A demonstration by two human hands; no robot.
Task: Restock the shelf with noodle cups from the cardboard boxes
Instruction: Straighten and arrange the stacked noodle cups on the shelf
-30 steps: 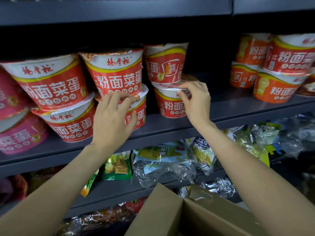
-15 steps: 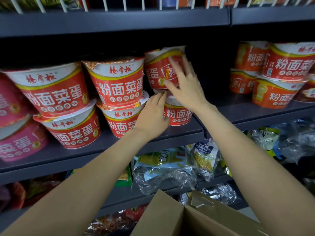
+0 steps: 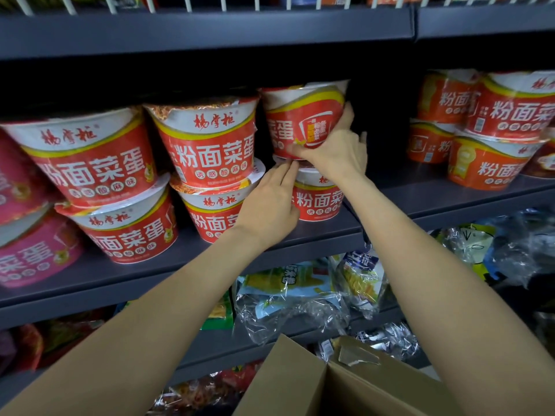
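Right hand had its fingers curled round the top cup, while left hand fingers lay straight, touching the lower cup.

Clear plastic snack bags with blue and yellow print are seen piled on the lower dark grey metal tier. To their right, crinkled clear bags with a yellow-green print are stacked. To their left, a green packet is partly hidden. Above all of these, white wire railing is set along the top edge.
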